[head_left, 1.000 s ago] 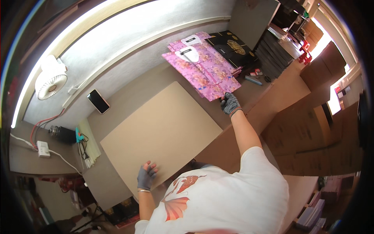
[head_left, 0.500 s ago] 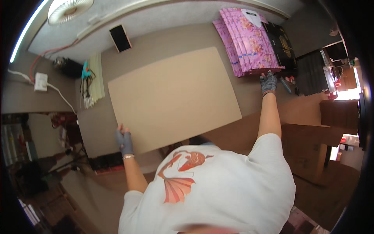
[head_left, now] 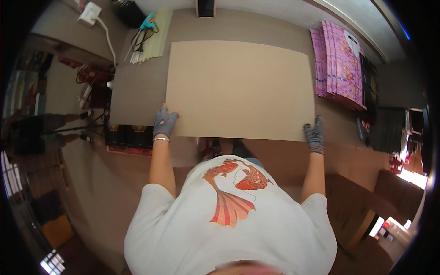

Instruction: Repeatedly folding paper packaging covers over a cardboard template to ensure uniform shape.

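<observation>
A large flat sheet of tan cardboard [head_left: 238, 87] lies on the grey-brown table in front of me. At its lower left edge rests my left hand [head_left: 165, 123], in a grey glove with bare fingertips, fingers apart and the thumb over the board's margin. My right hand [head_left: 315, 135], gloved in darker grey, touches the lower right corner with its fingers stretched and thumb spread. Both hands are open along the board's sides. Whether anything lies under the sheet is hidden.
Right of the board stands a stack of pink flowered packages [head_left: 341, 66], with black packages [head_left: 368, 82] beside it. A turquoise glue gun [head_left: 147, 22] sits on pale sticks [head_left: 160, 39] at the far left. A phone [head_left: 206, 8] is at the back; black boxes [head_left: 128, 134] sit below the table's left edge.
My right hand has left the front of the pink stack and come to the cardboard's right corner. My left hand stays at the left edge. The view has turned.
</observation>
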The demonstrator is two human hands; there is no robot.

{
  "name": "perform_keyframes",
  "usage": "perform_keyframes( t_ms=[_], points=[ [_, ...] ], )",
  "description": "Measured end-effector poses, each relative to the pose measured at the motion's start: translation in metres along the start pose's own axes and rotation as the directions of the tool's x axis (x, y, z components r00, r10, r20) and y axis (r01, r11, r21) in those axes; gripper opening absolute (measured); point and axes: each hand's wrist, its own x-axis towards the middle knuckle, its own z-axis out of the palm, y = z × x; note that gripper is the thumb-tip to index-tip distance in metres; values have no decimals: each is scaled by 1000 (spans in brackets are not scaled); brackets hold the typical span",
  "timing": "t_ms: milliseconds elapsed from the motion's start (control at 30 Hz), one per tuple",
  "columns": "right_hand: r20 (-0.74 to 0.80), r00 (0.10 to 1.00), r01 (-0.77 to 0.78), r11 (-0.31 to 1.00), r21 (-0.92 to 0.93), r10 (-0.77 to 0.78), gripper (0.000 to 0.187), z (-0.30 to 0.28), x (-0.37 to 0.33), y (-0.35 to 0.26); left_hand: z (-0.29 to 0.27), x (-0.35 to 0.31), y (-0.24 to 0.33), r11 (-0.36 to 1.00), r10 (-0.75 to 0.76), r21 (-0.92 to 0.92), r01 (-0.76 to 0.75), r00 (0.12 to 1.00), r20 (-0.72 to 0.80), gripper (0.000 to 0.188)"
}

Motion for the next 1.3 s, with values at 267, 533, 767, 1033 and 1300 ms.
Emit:
perform_keyframes(
  t_ms=[267,533,767,1033,1300],
  points=[
    [511,857,-481,260,838,-63,57,-64,16,-16,-41,21,-10,938,46,-345,24,980,194,71],
    [461,887,-234,868,438,7,69,-30,13,-12,-84,16,32,781,348,-623,-36,854,387,82],
    [332,927,-23,859,512,-174,73,-60,-7,-36,-53,-48,162,858,368,168,-485,810,457,85],
    [351,878,-300,198,933,-324,68,-69,9,-79,46,-1,158,463,638,442,-768,635,436,102],
    [396,757,-613,-354,707,-521,62,-14,42,-95,50,9,150,368,504,563,-740,668,548,136]
  ],
)
